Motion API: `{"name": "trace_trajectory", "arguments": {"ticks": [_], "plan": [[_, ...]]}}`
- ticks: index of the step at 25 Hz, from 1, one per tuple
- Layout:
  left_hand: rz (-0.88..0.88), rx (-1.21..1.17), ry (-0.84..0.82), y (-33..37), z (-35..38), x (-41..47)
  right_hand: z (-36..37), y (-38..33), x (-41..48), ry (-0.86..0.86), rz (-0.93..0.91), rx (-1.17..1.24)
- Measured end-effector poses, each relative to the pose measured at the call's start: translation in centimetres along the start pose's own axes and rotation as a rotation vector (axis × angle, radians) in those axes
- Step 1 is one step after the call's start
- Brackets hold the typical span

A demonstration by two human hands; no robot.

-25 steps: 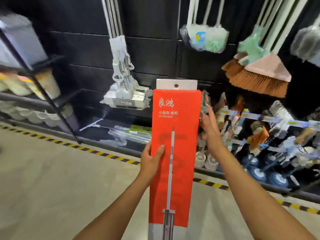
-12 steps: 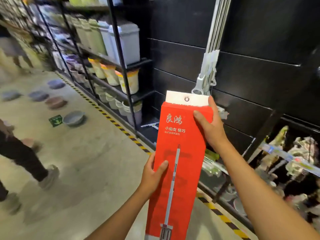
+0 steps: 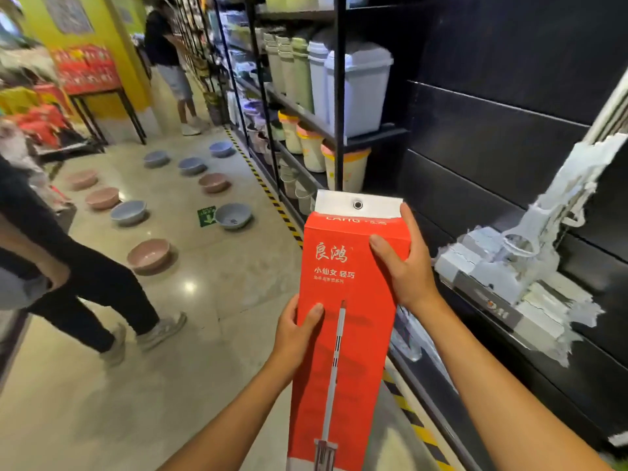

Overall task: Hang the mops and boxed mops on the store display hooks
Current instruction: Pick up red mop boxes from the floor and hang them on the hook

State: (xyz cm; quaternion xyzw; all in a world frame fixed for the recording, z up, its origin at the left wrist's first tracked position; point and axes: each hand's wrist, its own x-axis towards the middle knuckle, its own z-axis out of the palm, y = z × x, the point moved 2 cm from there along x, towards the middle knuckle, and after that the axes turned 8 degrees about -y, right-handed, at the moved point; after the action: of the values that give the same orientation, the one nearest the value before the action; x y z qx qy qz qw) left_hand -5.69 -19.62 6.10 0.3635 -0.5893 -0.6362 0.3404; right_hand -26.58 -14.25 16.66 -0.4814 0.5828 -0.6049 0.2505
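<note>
I hold a tall red boxed mop [image 3: 343, 362] upright in front of me, its white top tab with a metal eyelet [image 3: 357, 205] uppermost. My left hand [image 3: 295, 329] grips its left edge at mid height, thumb on the front. My right hand [image 3: 404, 266] grips the upper right corner, thumb across the front. To the right, several grey-white flat mops [image 3: 516, 277] hang against the black slat wall [image 3: 492, 137]. No display hook shows in this view.
A black shelf rack [image 3: 339, 96] with bins and buckets stands just beyond the box. Several plastic basins [image 3: 149, 254] lie on the aisle floor. A person's legs [image 3: 102, 294] pass close on the left; another person [image 3: 170, 62] stands far down the aisle.
The view has swung left along the aisle. My right hand moved from beside the box to gripping its upper right corner. The hanging mops now sit at the right.
</note>
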Motion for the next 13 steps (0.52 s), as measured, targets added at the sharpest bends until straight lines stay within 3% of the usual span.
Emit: {"name": "trace_trajectory", "arguments": {"ticks": [6, 13], "plan": [[0.007, -0.005, 0.042, -0.8, -4.8, 9.8, 4.7, 3.0, 10.8, -0.093, -0.022, -0.028], [0.034, -0.002, -0.08, 0.9, -8.2, 25.0, 7.1, 5.0, 23.3, 0.006, -0.009, -0.11]]}}
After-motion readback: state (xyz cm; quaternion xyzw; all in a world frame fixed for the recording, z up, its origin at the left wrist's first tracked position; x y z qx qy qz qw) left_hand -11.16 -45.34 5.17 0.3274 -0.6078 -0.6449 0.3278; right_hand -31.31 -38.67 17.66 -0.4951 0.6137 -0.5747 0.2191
